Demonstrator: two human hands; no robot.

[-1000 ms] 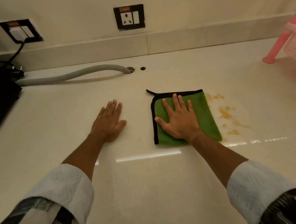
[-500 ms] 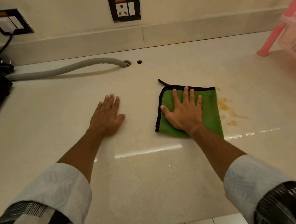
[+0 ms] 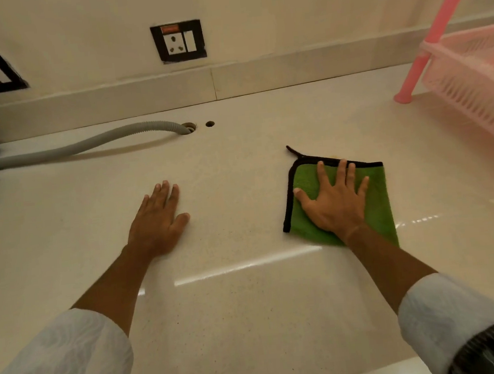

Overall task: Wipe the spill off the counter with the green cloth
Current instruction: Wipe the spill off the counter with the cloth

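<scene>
A folded green cloth [image 3: 377,201] with black trim lies flat on the cream counter [image 3: 251,307], right of centre. My right hand [image 3: 334,202] presses flat on top of it, fingers spread and pointing toward the wall. No orange spill shows beside the cloth; the spot where it lay is under the cloth. My left hand [image 3: 157,221] rests palm down on the bare counter to the left, fingers together, holding nothing.
A grey corrugated hose [image 3: 85,145] runs from the left into a counter hole [image 3: 188,127], with a second small hole [image 3: 209,123] beside it. A pink plastic rack [image 3: 476,74] stands at the back right. Dark appliances and a cable sit at the far left.
My right hand has slid the green cloth to the right over the orange stains, which no longer show. The left hand stayed planted on the counter.
</scene>
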